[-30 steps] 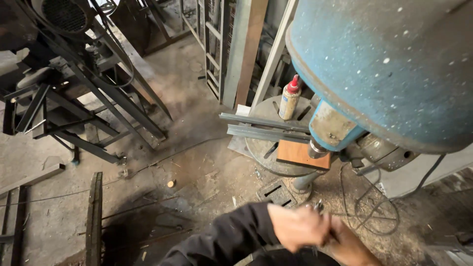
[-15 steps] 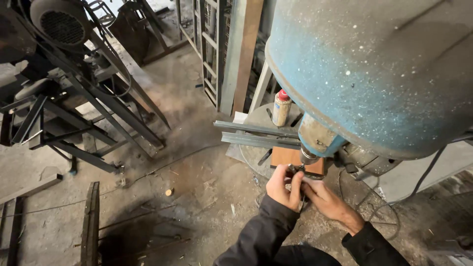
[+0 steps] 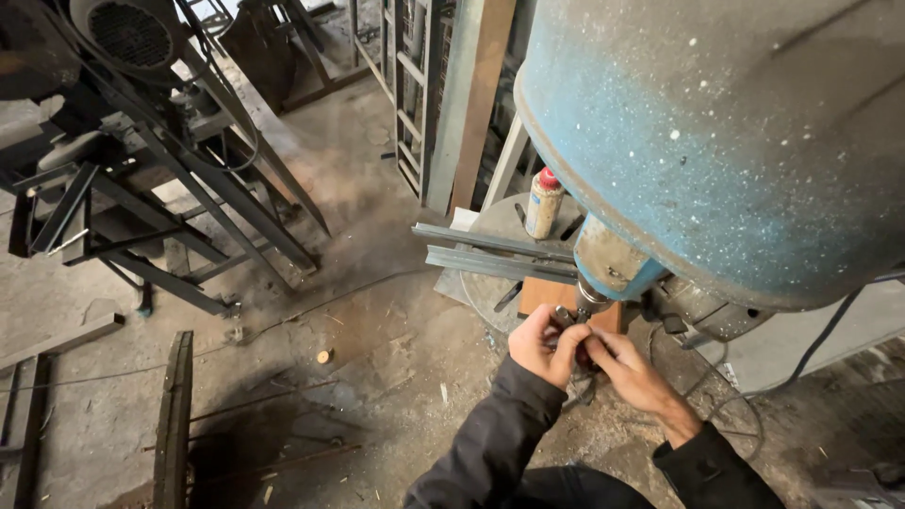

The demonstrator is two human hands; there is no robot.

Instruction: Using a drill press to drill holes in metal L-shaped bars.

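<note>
A dark steel frame stand (image 3: 179, 236) is seen at the left on the dusty concrete floor (image 3: 358, 320). Two grey steel angle bars (image 3: 495, 256) are laid across the round drill table (image 3: 500, 226), beside a cream squeeze bottle with a red cap (image 3: 544, 203). The small metal chuck (image 3: 586, 303) under the blue drill press head (image 3: 735, 141) is pinched by the left hand (image 3: 540, 344), fingers curled together, and touched by the right hand (image 3: 630, 369), fingers pressed close.

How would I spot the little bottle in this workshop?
Find the huge blue machine at upper right. Below its left edge is a round metal table, and the bottle stands upright there, behind two grey metal bars. It is the only pale thing with a red cap.
</note>
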